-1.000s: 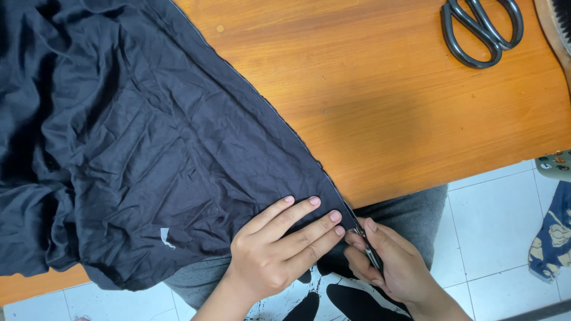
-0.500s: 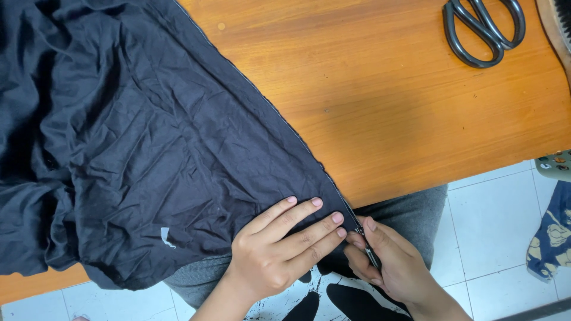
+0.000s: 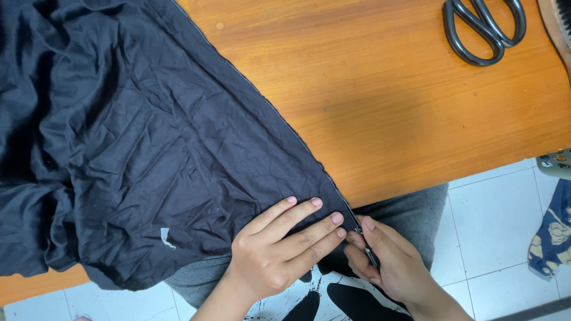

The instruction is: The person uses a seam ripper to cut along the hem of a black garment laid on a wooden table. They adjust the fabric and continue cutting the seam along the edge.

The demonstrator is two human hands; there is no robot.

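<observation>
I press my left hand [image 3: 279, 252] flat on the dark garment [image 3: 148, 154] at the desk's [image 3: 404, 113] 6 o'clock edge, right hand [image 3: 386, 261] pinching a small tool [image 3: 370, 252] at the seam; best keep fabric taut, picks short.

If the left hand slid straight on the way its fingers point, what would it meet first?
Probably the seam edge of the dark fabric just past the left hand, then bare wooden table; the scissors lie farther off.
</observation>
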